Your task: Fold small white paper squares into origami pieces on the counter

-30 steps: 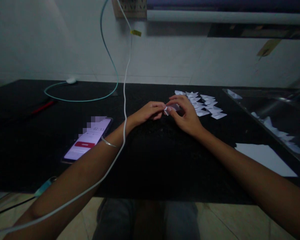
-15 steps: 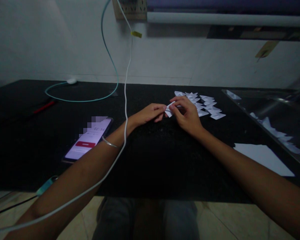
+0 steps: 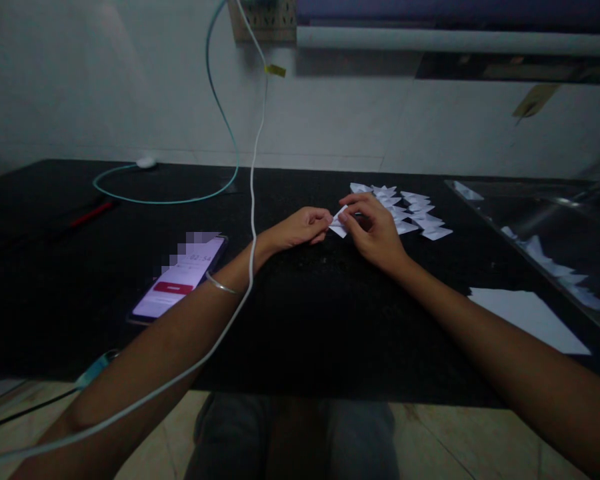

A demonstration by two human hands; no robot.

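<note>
A small folded piece of white paper [image 3: 339, 224] is held between my two hands, just above the black tabletop [image 3: 300, 313]. My left hand [image 3: 303, 227] pinches its left edge between thumb and curled fingers. From the other side, my right hand [image 3: 373, 225] grips it with thumb and fingertips. Behind and right of my right hand lie several folded paper pieces [image 3: 423, 213] in rows, part of them hidden by that hand. A stack of flat white paper sheets [image 3: 527, 320] rests beside my right forearm.
A lit phone [image 3: 180, 280] lies by my left forearm. A white cable [image 3: 253, 200] hangs across that arm, and a teal cable [image 3: 165, 201] loops behind. A red pen-like object [image 3: 93, 213] lies at left. The reflective panel [image 3: 555, 220] at right borders the sheets.
Both hands stay nearly in place on the folded paper. The paper's angle between the fingers has shifted slightly, and my left fingers look more curled. The whole view has moved a little.
</note>
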